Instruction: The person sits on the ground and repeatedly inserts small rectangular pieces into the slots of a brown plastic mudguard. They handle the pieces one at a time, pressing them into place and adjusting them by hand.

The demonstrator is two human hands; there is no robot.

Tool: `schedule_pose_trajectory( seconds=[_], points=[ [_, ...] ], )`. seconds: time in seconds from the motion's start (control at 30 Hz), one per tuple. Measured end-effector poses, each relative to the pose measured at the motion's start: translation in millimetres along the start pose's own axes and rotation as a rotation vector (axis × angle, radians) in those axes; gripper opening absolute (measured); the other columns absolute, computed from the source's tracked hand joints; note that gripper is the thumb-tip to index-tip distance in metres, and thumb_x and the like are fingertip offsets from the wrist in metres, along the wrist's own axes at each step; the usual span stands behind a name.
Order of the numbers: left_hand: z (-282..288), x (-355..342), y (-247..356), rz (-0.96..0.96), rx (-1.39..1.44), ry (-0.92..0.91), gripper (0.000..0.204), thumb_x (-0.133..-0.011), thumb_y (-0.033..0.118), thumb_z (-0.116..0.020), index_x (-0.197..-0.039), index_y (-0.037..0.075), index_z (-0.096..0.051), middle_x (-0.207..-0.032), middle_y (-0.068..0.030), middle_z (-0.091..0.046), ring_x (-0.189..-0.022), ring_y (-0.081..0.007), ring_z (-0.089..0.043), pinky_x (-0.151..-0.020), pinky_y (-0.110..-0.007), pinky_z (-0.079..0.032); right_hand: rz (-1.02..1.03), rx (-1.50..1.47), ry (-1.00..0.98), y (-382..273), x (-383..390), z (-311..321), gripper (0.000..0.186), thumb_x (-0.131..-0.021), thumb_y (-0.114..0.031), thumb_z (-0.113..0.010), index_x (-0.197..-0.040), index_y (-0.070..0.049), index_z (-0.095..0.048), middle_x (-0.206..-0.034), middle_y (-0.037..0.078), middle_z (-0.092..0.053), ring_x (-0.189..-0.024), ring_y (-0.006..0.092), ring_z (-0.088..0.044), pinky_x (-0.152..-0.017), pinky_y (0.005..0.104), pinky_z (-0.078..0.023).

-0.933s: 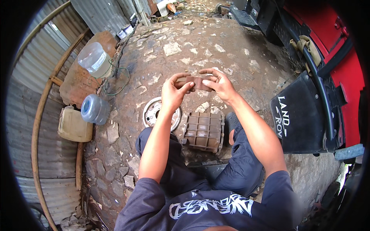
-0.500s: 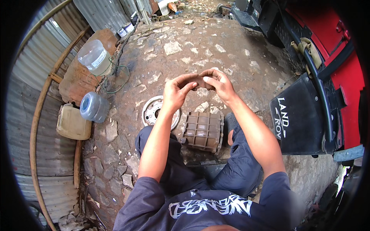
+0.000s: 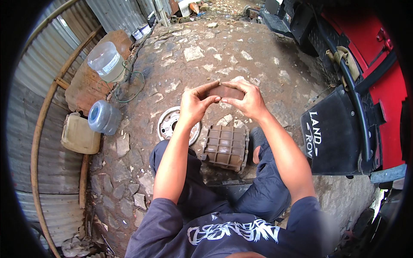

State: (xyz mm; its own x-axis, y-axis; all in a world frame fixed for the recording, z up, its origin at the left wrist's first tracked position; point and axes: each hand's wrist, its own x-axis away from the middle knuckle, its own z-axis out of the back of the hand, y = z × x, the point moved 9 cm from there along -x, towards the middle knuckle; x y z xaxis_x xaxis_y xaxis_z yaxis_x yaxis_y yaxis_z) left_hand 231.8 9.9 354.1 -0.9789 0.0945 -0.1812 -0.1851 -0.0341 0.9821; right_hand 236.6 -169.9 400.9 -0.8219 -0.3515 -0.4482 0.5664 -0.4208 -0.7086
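My left hand (image 3: 194, 103) and my right hand (image 3: 250, 99) are raised in front of me, both closed on a flat brown piece (image 3: 228, 91) between them. The fingertips lie along its upper edge and the thumbs along its lower edge; the fingers partly hide it. Below them, a dirty ribbed metal housing (image 3: 224, 146) lies on the stone paving between my legs. A white metal wheel (image 3: 167, 116) lies flat to its left, partly behind my left forearm.
A corrugated metal wall (image 3: 32, 159) with wooden poles (image 3: 43, 116) lines the left, beside a yellowish jug (image 3: 79, 137), blue water bottle (image 3: 103, 118), clear container (image 3: 105, 60) and green hose (image 3: 135, 94). A red vehicle (image 3: 385, 120) with a black mudflap (image 3: 333, 146) borders the right.
My fingers have shifted along the brown piece: the right fingertips have come leftward to meet the left ones, and my right thumb has dropped to its lower edge. The view has shifted slightly.
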Motion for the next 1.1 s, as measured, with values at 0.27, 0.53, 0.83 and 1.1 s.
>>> schedule_pose_trajectory(
  seconds=[0.27,0.53,0.83,1.1],
  points=[
    [0.5,9.4,38.8,-0.235,-0.483,0.121,0.042,-0.08,0.01,-0.09,-0.121,0.011,-0.079,-0.101,-0.0088,-0.078,-0.093,-0.0196,-0.076,-0.079,-0.031,-0.061,-0.006,0.026,-0.026,0.4,-0.9,0.3,0.045,-0.078,-0.023,-0.091,-0.117,-0.003,-0.079,-0.106,0.015,-0.077,-0.098,0.0291,-0.074,-0.087,0.0391,-0.057],
    [-1.5,6.8,30.4,-0.258,-0.435,0.05,0.026,-0.084,0.012,-0.089,-0.105,0.002,-0.077,-0.098,-0.0087,-0.079,-0.092,-0.0144,-0.076,-0.071,-0.03,-0.06,0.058,0.013,-0.066,-3.5,1.6,-2.2,0.036,-0.08,-0.016,-0.089,-0.113,-0.004,-0.08,-0.098,0.013,-0.077,-0.09,0.0241,-0.074,-0.08,0.0358,-0.057],
    [-4.6,8.5,32.2,-0.219,-0.501,-0.018,0.027,-0.081,0.016,-0.09,-0.103,0.006,-0.078,-0.093,-0.0114,-0.077,-0.083,-0.0239,-0.075,-0.074,-0.035,-0.058,0.158,0.006,-0.054,1.8,5.9,-3.9,0.029,-0.082,-0.013,-0.088,-0.108,-0.004,-0.081,-0.1,0.012,-0.078,-0.091,0.024,-0.075,-0.08,0.0357,-0.058],
    [-9.3,13.4,46.6,-0.327,-0.505,-0.004,0.033,-0.079,0.02,-0.09,-0.108,0.008,-0.08,-0.095,-0.0101,-0.078,-0.087,-0.0256,-0.075,-0.078,-0.037,-0.058,0.107,-0.005,-0.045,-0.4,7.3,0.6,0.029,-0.081,-0.011,-0.088,-0.108,-0.003,-0.081,-0.102,0.013,-0.078,-0.088,0.0227,-0.075,-0.078,0.0349,-0.059]
  ],
)
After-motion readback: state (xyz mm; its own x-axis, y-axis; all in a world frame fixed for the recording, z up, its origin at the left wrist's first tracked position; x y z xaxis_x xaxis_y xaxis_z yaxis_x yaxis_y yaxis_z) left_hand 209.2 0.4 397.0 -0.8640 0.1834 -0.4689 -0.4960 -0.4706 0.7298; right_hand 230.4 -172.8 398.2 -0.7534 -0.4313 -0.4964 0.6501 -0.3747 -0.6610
